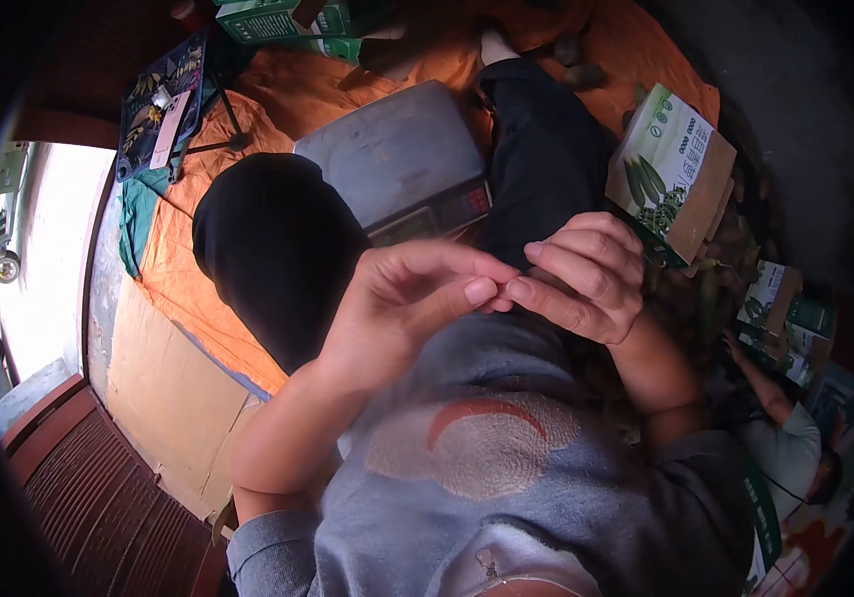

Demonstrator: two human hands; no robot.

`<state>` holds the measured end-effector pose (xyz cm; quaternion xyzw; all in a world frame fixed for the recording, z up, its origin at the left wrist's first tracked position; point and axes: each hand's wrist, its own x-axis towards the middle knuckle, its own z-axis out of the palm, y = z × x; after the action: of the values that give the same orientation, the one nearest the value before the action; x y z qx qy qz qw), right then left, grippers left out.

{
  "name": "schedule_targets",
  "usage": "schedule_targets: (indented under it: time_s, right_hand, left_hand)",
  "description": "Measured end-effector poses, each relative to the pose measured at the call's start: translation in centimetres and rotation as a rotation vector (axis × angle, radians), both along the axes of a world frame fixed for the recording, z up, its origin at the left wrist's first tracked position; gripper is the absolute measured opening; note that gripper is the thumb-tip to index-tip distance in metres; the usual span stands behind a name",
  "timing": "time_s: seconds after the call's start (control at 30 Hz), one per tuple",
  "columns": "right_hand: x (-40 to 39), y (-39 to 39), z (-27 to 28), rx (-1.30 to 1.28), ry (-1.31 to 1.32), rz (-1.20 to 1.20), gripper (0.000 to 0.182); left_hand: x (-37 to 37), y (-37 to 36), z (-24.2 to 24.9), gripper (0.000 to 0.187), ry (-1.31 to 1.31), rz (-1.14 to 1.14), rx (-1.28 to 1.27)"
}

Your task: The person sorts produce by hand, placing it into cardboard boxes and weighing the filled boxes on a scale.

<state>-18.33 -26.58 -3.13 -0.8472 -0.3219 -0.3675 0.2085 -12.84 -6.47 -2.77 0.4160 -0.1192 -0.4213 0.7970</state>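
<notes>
My left hand [402, 303] is in front of my chest with thumb and forefinger pinched together. Its fingertips meet those of my right hand [586, 279], whose fingers are curled in with the thumb against them. Anything between the fingertips is too small to make out. Just beyond my hands, between my knees, stands a digital weighing scale [397, 149] with a bare grey platform and a keypad along its near edge.
Orange sheeting [278, 75] covers the floor. A printed carton [671, 174] with cucumber pictures stands at right; smaller cartons [785, 318] lie beyond it, near another person's arm [765, 383]. A small patterned folding table [160, 104] is at left, above flattened cardboard [173, 388].
</notes>
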Motion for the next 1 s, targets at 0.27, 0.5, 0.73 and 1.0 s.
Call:
schedule_targets:
  time_s: [0.27,0.5,0.73,1.0]
  right_hand:
    - [0.5,-1.1,-1.3,-0.037,-0.031,-0.003,0.027]
    - [0.5,-0.4,-3.4,0.03,0.035,0.021,0.025]
    - [0.3,0.7,-5.1,0.001,0.062,-0.005,0.026]
    - [0.9,0.2,-4.7,-0.083,0.029,0.03,0.029]
  left_hand:
    - [-0.5,-0.8,0.5,0.025,-0.062,0.088,0.062]
    - [-0.8,-1.4,0.2,0.018,-0.247,0.188,0.299]
    - [-0.3,-0.2,-1.6,0.016,-0.033,0.133,0.339]
    - [0.1,1.1,-1.7,0.022,0.169,0.074,0.211]
